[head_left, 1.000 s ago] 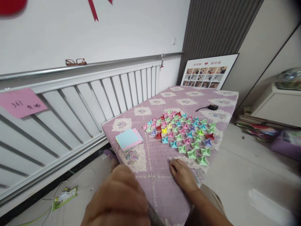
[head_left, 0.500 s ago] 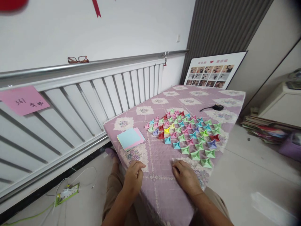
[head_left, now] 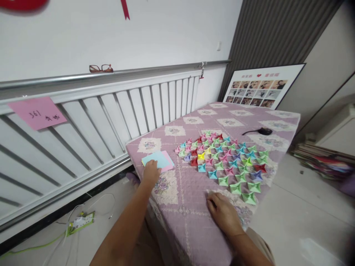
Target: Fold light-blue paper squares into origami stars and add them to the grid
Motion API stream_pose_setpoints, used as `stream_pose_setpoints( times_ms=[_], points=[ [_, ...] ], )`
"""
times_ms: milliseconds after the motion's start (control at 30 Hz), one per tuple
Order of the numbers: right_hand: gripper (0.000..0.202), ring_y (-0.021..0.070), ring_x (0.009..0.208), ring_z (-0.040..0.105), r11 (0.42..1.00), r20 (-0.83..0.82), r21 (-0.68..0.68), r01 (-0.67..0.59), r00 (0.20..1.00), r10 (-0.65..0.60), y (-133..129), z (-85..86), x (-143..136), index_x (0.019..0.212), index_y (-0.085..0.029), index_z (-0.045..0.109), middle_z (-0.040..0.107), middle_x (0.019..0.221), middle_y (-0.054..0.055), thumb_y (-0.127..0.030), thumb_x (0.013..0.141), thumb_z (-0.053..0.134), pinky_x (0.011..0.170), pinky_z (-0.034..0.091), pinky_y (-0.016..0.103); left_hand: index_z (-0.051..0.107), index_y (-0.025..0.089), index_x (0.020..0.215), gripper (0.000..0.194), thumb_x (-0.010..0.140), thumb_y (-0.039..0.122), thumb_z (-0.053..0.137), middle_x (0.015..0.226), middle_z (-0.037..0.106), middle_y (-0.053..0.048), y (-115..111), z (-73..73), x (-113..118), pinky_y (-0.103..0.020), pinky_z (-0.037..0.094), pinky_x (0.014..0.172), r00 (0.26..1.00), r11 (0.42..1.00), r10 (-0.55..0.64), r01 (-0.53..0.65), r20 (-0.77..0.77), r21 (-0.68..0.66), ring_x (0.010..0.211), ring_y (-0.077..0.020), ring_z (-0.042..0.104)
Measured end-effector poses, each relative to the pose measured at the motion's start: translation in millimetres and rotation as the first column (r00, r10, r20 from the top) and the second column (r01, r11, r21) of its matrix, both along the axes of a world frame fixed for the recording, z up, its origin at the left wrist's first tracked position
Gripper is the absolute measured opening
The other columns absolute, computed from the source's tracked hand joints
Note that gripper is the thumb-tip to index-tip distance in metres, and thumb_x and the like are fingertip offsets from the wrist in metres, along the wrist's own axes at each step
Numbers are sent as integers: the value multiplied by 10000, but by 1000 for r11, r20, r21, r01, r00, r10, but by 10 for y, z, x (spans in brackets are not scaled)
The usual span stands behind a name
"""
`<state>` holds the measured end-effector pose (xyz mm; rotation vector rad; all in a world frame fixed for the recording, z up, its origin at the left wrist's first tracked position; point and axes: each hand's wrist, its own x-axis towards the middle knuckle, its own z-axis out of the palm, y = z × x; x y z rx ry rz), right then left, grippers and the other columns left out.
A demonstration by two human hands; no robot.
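My left hand (head_left: 151, 173) lies over the near edge of a stack of square paper sheets (head_left: 165, 162), touching the light blue top sheet, with pink showing beneath it. Its thumb stands a little apart from the fingers, and some fingertips are hard to make out. Closed with curled fingers, my right hand (head_left: 222, 213) rests on the tablecloth, and I see nothing in it. Beyond it stand several rows of small folded paper pieces (head_left: 219, 166) in green, pink, blue, red, yellow and purple. A green folded piece (head_left: 249, 198) is nearest to that hand.
The table has a purple floral cloth (head_left: 191, 195). A black object with a short tail (head_left: 264, 131) lies at the far right. A white radiator (head_left: 124, 111) runs along the left, glasses (head_left: 101, 68) on the pipe above. A power strip (head_left: 81, 223) with cables lies on the floor.
My left hand has moved forward and left from the near table edge onto the paper stack. My right hand stays resting on the cloth. The view has shifted slightly.
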<state>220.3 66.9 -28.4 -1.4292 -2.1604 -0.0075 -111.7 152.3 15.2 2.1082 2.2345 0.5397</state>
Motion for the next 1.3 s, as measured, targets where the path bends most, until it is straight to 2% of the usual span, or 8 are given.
stream_pose_setpoints(
  times_ms=[200,467,700,900,1067,1200,1300],
  points=[
    [171,190,753,545,1000,16,-13,0,1000,1,16,15,-11,785,-218,584,583,781,48,-281,883,460,707,404,307,574,148,1127,371,832,374,567,1231,541,-147,151,-140,-90,-368,355,987,999,995,-7,2,-54,-97,1185,-287,461],
    [163,187,755,545,999,-23,-42,9,1000,-10,-29,61,-18,763,-216,580,584,778,48,-248,873,464,704,408,297,590,162,1098,384,824,429,563,1181,558,-136,241,-154,-149,-356,369,954,991,985,-54,33,-125,-170,1127,-270,494],
    [145,187,762,545,998,-24,-53,31,999,-33,-26,50,-23,763,-216,588,592,787,48,-234,856,479,703,400,295,605,167,1024,311,875,403,468,1093,588,-128,264,-100,-132,-365,400,912,979,976,-85,44,-183,-214,1049,-260,540],
    [156,188,778,535,996,-16,-76,47,999,-48,-40,56,-21,784,-213,587,591,806,51,-235,865,456,717,401,298,606,151,962,308,933,247,314,994,637,-123,289,-42,-121,-319,420,856,975,968,-103,52,-198,-247,962,-223,587],
    [159,184,791,527,995,-32,-87,54,998,-57,-69,75,-26,782,-217,584,587,813,46,-230,867,450,727,396,295,596,113,985,315,918,187,298,957,654,-161,310,-6,-96,-329,424,800,982,968,-46,-2,-184,-252,912,-242,610],
    [156,179,789,523,994,-55,-88,60,996,-65,-68,85,-35,768,-216,583,584,805,45,-218,859,456,727,393,284,610,138,861,250,881,215,373,917,656,-138,334,42,-102,-308,413,758,990,969,-2,-33,-141,-243,899,-241,609],
    [157,171,779,519,995,-70,-84,61,995,-66,-73,98,-35,744,-214,576,577,792,42,-206,850,461,725,388,274,592,155,779,192,828,201,412,815,650,-96,347,93,-145,-285,401,677,993,970,68,-88,-95,-229,812,-219,611]
  ],
)
